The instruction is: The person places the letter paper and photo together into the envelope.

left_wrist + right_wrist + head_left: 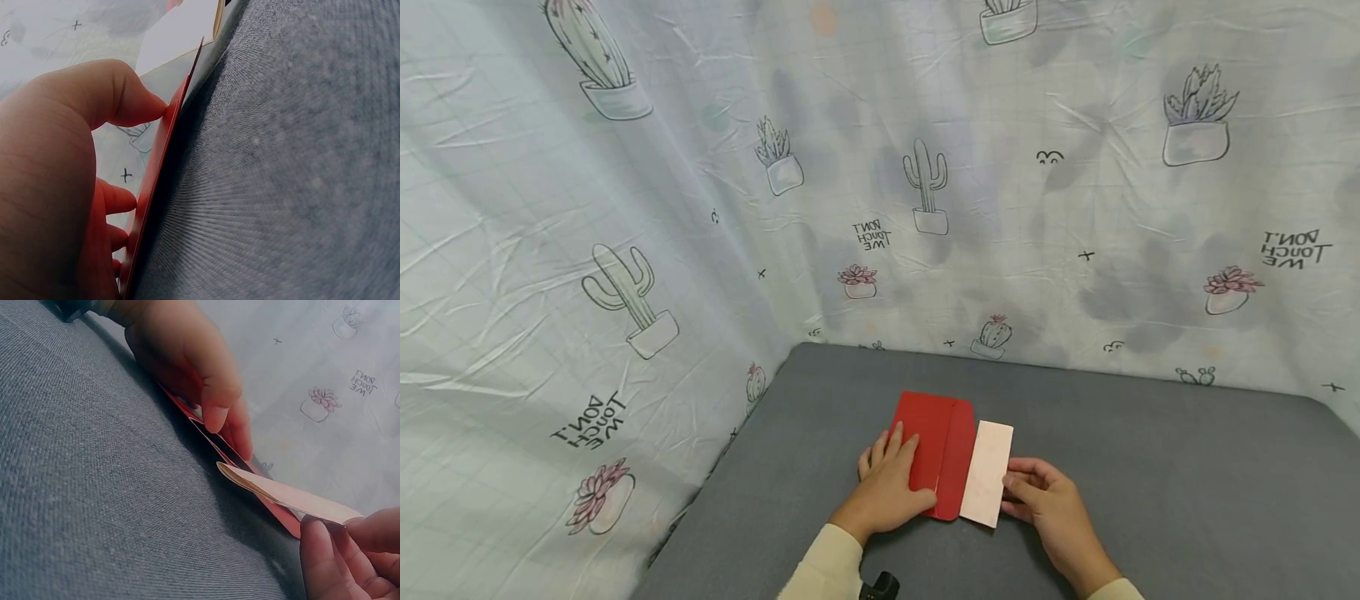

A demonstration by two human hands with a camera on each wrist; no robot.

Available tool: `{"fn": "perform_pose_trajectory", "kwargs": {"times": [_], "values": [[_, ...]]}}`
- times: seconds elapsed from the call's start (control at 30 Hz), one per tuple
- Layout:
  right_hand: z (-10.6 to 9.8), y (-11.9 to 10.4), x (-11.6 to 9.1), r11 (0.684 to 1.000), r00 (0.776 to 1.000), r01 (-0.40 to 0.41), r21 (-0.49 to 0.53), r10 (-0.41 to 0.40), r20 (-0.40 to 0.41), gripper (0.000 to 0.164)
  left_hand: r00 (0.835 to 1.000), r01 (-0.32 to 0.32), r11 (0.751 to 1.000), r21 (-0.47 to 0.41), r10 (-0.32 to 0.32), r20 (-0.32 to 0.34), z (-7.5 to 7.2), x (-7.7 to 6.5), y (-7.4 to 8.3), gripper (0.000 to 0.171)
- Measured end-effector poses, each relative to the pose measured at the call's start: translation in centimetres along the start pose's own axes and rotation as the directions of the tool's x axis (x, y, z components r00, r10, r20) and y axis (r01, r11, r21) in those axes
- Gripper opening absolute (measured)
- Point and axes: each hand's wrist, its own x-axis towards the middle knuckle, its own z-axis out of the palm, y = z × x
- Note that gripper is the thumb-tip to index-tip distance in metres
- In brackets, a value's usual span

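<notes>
A red envelope (923,421) lies on the grey table with its flap (957,458) spread to the right. Over its lower left part rests my left hand (883,493), fingers extended and thumb touching near the flap's fold. In the left wrist view the thumb (128,94) meets the thin edge of the envelope (153,169). At the right, my right hand (1054,510) pinches a pale pink folded paper (988,471) by its right long edge. The right wrist view shows the folded paper (290,495) tilted, its layered end facing the envelope's mouth.
The grey tabletop (1180,475) stretches out to the right and behind the envelope. A white curtain (1000,242) printed with cacti borders the table at the back and left. A dark wrist strap (883,585) shows below my left sleeve.
</notes>
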Motion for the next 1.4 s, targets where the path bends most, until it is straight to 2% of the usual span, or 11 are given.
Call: {"fn": "perform_pose_trajectory", "kwargs": {"times": [0.57,1.4], "values": [[-0.4,0.2,0.4,0.998,1.0,-0.011,0.058,0.01,0.025,0.034,1.0,-0.005,1.0,0.001,0.005,-0.005,0.0,0.1,0.1,0.096],[0.7,0.0,0.9,0.998,0.999,-0.042,-0.044,0.043,0.012,0.031,1.0,-0.004,1.0,-0.012,0.004,-0.004,-0.3,0.0,0.2,0.095]]}}
